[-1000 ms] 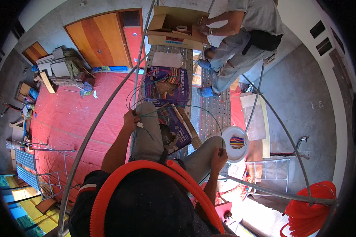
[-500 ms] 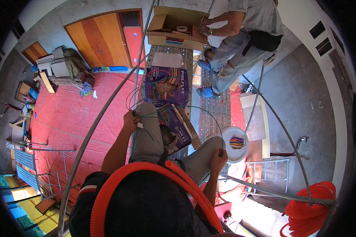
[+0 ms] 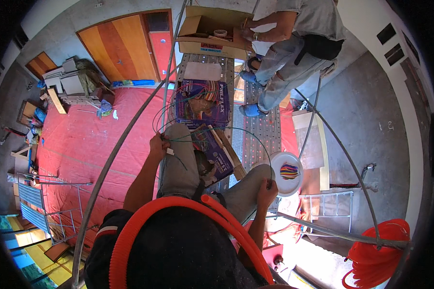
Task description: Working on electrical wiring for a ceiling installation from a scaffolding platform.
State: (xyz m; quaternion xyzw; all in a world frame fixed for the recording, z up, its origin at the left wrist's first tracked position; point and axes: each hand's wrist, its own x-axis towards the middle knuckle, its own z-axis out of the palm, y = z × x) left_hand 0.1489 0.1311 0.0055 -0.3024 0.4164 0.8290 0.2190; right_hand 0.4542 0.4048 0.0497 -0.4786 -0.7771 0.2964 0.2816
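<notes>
A thin green wire (image 3: 246, 131) arcs across my knees between my two hands. My left hand (image 3: 157, 145), by my left knee, is closed on its looped part, and a short tail of wire hangs down over the trouser leg. At the wire's other end my right hand (image 3: 266, 192) is closed on it beside my right knee. A small white piece (image 3: 169, 151) shows at my left fingers; I cannot tell what it is. Between my legs lies an opened purple box (image 3: 221, 161) with wires inside. Beyond it rests another purple box (image 3: 219, 108) with colored wire coils.
A white bucket (image 3: 296, 187) with a multicolored bundle on top stands right of my right knee. Orange corrugated conduit (image 3: 130, 226) lies over my shoulders. Metal bars (image 3: 130, 125) cross around the perforated platform (image 3: 263, 130). A co-worker (image 3: 294, 53) stands ahead, hands at a cardboard box (image 3: 212, 45).
My hands hold nearly the same places on the green wire. The co-worker's hands and feet have shifted slightly by the cardboard box.
</notes>
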